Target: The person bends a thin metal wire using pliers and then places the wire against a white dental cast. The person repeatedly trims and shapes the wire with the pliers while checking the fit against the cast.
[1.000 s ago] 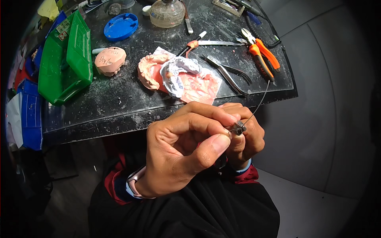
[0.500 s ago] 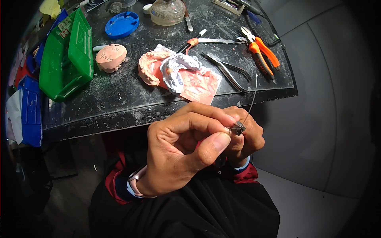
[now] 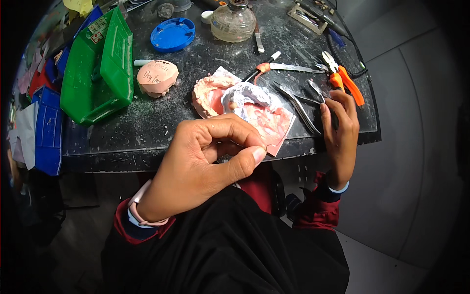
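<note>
My left hand (image 3: pixel 210 157) is closed in front of the table edge, pinching a thin metal wire (image 3: pixel 270 146) between thumb and fingertips. Most of the wire is hidden or too fine to follow. At the table's right side, my right hand (image 3: pixel 341 132) has its thumb and fingers around small silver pliers (image 3: pixel 316 89); their jaws point away and the handles are hidden by the hand. Left of it lie other metal pliers (image 3: pixel 299 109). Beyond the left hand, a pink dental cast (image 3: pixel 204 95) and a grey-white dental piece (image 3: pixel 247 93) rest on a pink-smeared sheet (image 3: pixel 274 125).
Orange-handled cutters (image 3: pixel 350 85) lie just beyond the right hand. Further back are a knife-like tool (image 3: pixel 293 67), a glass jar (image 3: pixel 233 25) and a blue lid (image 3: pixel 172 35). A second pink cast (image 3: pixel 157 79) and a green bin (image 3: pixel 116 68) stand on the left.
My hands have come apart. The right hand has moved away to the table's right with the small pliers; the left has drawn slightly left, still holding the wire. The view has shifted.
</note>
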Available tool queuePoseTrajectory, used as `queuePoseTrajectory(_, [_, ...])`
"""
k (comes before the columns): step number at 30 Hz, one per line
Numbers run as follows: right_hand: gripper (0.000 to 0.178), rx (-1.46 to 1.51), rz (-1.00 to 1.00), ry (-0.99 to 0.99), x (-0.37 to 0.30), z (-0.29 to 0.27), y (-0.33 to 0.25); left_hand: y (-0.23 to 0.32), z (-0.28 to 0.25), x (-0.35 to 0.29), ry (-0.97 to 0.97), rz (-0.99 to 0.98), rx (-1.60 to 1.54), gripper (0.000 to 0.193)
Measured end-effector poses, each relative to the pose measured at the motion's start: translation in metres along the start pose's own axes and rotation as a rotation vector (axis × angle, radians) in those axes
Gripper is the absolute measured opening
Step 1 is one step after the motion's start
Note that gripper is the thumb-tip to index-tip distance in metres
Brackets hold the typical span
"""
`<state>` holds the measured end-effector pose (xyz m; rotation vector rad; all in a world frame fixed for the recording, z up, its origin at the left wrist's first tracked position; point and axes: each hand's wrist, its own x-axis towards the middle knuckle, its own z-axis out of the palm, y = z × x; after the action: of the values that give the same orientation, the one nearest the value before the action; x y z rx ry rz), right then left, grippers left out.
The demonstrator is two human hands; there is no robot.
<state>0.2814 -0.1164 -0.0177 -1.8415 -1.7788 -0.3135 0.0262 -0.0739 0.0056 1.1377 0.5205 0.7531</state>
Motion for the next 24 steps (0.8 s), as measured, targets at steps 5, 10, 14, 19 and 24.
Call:
queuePoseTrajectory(5, [0.023,0.344,-0.32,0.16,0.005,-0.007,-0.034,0.005,-0.005,0.01,-0.032,-0.102,0.018,0.005])
queuePoseTrajectory(10, [0.019,0.36,-0.395,0.137,0.013,0.004,-0.047,0.011,-0.011,0.015,-0.084,-0.192,-0.046,0.003])
queuePoseTrajectory(14, [0.02,0.435,-0.425,0.106,0.02,0.007,-0.049,0.016,-0.015,0.016,-0.091,-0.24,-0.058,0.003])
queuePoseTrajectory(19, [0.022,0.42,-0.456,0.083,0.029,0.011,-0.039,0.029,-0.025,0.017,0.003,0.058,0.699,0.05])
queuePoseTrajectory(24, [0.025,0.402,-0.31,0.198,0.027,0.027,-0.036,0.008,-0.014,0.041,0.026,0.152,1.155,0.098])
